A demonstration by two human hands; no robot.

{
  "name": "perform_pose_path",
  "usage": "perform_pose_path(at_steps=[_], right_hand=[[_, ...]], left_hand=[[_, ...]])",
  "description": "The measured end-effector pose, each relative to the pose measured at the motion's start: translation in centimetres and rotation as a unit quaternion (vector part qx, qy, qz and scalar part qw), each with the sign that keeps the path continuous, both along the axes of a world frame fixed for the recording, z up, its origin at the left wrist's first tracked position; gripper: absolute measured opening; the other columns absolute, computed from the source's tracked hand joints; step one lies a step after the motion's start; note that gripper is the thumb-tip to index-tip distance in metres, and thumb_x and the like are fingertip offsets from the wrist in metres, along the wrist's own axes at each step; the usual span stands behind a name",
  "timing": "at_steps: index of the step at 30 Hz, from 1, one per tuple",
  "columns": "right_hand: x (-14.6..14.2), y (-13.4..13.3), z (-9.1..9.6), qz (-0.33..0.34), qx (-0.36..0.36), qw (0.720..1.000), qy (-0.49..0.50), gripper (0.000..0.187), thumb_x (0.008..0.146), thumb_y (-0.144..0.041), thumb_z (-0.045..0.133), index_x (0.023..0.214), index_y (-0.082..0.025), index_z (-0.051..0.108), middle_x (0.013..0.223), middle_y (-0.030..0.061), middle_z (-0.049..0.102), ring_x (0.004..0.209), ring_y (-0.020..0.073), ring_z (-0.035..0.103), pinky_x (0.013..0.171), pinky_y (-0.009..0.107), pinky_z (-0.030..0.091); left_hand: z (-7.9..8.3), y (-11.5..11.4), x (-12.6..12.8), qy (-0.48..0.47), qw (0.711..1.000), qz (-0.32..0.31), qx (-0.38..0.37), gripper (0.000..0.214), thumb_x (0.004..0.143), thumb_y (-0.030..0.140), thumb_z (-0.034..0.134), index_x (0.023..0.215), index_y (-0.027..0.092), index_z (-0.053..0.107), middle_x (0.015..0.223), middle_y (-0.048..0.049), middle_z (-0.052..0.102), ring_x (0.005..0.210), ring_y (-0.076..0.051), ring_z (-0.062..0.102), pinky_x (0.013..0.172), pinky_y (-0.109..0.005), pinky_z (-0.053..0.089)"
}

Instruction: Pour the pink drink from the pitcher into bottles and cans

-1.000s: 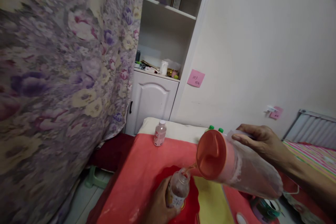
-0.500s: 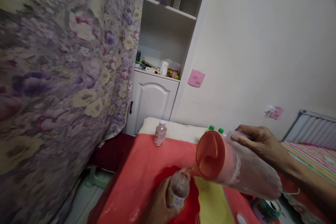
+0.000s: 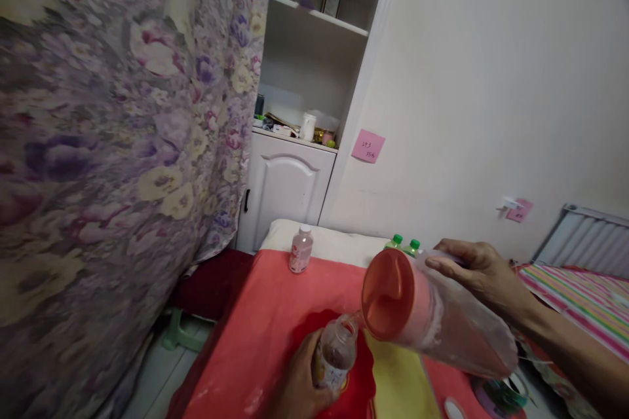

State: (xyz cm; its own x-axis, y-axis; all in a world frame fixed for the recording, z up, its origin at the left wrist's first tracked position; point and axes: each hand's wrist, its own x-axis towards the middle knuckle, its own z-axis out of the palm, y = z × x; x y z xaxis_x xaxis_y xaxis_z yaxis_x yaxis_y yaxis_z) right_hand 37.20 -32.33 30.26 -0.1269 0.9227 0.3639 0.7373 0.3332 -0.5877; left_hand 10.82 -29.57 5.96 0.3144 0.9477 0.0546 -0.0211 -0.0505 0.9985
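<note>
My right hand [image 3: 479, 272] grips a clear plastic jug [image 3: 442, 321] with an orange lid, tilted far over to the left. From its spout a thin stream of reddish liquid runs into the mouth of a small clear bottle [image 3: 335, 353]. My left hand [image 3: 299, 383] is wrapped round that bottle and holds it upright over the red cloth on the table [image 3: 260, 327]. The bottle holds some dark liquid in its lower part.
A capped pink bottle [image 3: 300, 249] stands at the table's far edge, and two green-capped bottles [image 3: 405, 243] peek out behind the jug. A flowered curtain [image 3: 108, 144] hangs at the left. A white cabinet [image 3: 285, 186] with cluttered shelves stands behind, a radiator [image 3: 584, 236] at the right.
The jug and my right hand have shifted slightly left and down, and the pouring goes on. The left hand and its bottle have stayed in place.
</note>
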Motion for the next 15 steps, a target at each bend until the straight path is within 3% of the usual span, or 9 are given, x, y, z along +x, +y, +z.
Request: perform_pose_path(at_steps=[7,15], right_hand=[[0.0,0.4,-2.6,-0.006,-0.013,0.998,0.053,0.048,0.083,-0.065,0.067,0.066,-0.020,0.065,0.062,-0.0031,0.053,0.062,0.0147,0.047,0.057,0.027,0.037],[1.1,0.5,-6.8,-0.025,-0.024,0.982,0.183,0.048,0.081,-0.063,0.072,0.064,-0.019,0.063,0.061,-0.0039,0.049,0.060,0.0133,0.042,0.057,0.027,0.034]], left_hand=[[-0.4,0.1,-0.1,0.013,1.000,-0.002,0.008,0.077,0.056,0.005,0.070,0.129,0.022,0.057,0.137,-0.0098,0.070,0.126,-0.032,0.065,0.109,-0.042,0.051],[-0.1,0.1,0.0,0.015,1.000,0.004,0.019,0.077,0.056,0.005,0.069,0.130,0.022,0.056,0.134,-0.0098,0.072,0.123,-0.031,0.066,0.107,-0.041,0.052]])
